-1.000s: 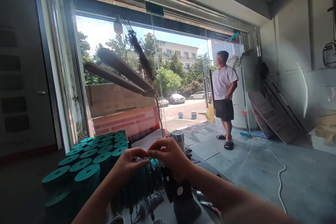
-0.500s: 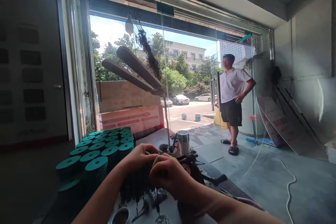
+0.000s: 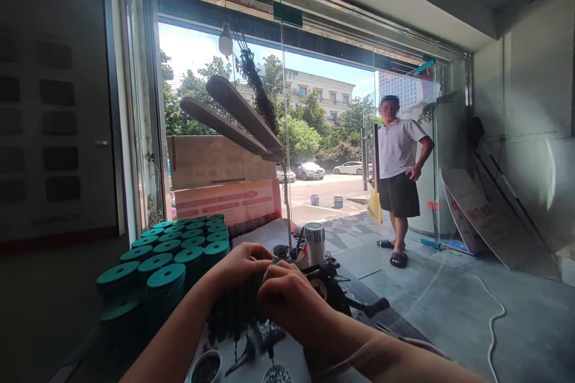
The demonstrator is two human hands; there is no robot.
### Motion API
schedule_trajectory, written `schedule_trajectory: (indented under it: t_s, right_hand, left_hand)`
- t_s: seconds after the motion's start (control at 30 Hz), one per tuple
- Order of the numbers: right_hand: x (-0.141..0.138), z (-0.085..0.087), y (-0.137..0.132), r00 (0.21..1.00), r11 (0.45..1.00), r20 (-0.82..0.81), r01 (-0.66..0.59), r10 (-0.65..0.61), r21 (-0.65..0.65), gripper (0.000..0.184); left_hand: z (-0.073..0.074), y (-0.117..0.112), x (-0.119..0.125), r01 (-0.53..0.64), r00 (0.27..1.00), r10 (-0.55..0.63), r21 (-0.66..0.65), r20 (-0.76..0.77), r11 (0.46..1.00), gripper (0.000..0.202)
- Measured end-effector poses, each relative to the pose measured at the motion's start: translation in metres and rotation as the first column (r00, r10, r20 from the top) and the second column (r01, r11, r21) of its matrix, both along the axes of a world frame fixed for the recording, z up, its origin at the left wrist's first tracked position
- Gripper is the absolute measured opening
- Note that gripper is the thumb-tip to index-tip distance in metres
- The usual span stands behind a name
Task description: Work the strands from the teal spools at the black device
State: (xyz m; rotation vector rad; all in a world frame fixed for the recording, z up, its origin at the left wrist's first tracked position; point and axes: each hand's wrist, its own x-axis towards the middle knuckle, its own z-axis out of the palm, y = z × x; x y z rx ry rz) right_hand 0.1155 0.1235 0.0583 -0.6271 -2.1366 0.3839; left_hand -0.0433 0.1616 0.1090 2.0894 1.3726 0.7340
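My left hand and my right hand meet over the work table, fingertips pinched together. Something tiny shows between them, too small to name. Below and behind the hands hangs a row of dark, slim pieces, partly covered by my wrists. Right of my right hand sits a black device with a crank handle. Close under the hands are a white cup of dark small bits and a round dish of shiny small parts.
Many teal-topped cylinders stand in rows at left. Behind my hands are a silver-lidded jar and a two-armed lamp. Beyond the table, a person stands by the glass door. A white cable crosses the floor.
Both hands stay together in nearly the same pinch, with slight finger movement. The view has shifted slightly. The person by the door has turned a little.
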Motion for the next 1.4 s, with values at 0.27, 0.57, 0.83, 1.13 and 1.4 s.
schedule_trajectory:
  t_s: [0.27,0.57,0.83,1.13,1.4]
  right_hand:
    - [0.008,0.039,0.011,0.968,0.987,0.228,-0.07,0.103,-0.147,0.009]
    - [0.008,0.041,0.023,0.96,0.96,0.2,-0.147,0.197,-0.238,0.008]
    - [0.009,0.041,0.018,0.958,0.975,0.202,-0.185,0.206,-0.12,0.014]
    - [0.005,0.045,0.019,0.97,0.934,0.097,-0.182,0.221,-0.306,0.009]
    - [-0.001,0.043,0.021,0.978,0.946,0.142,-0.105,0.154,-0.308,0.014]
  left_hand:
    - [0.0,0.022,-0.006,0.041,0.999,-0.044,-0.155,-0.013,0.987,0.041]
    - [-0.003,0.029,-0.008,0.042,0.999,-0.048,-0.214,-0.022,0.976,0.033]
    - [-0.002,0.027,-0.006,0.071,0.997,-0.065,-0.242,0.03,0.968,0.035]
    - [-0.001,0.025,-0.006,0.063,0.997,-0.051,-0.245,0.055,0.967,0.032]
    - [0.001,0.023,-0.004,0.059,0.996,-0.041,-0.244,0.078,0.968,0.029]
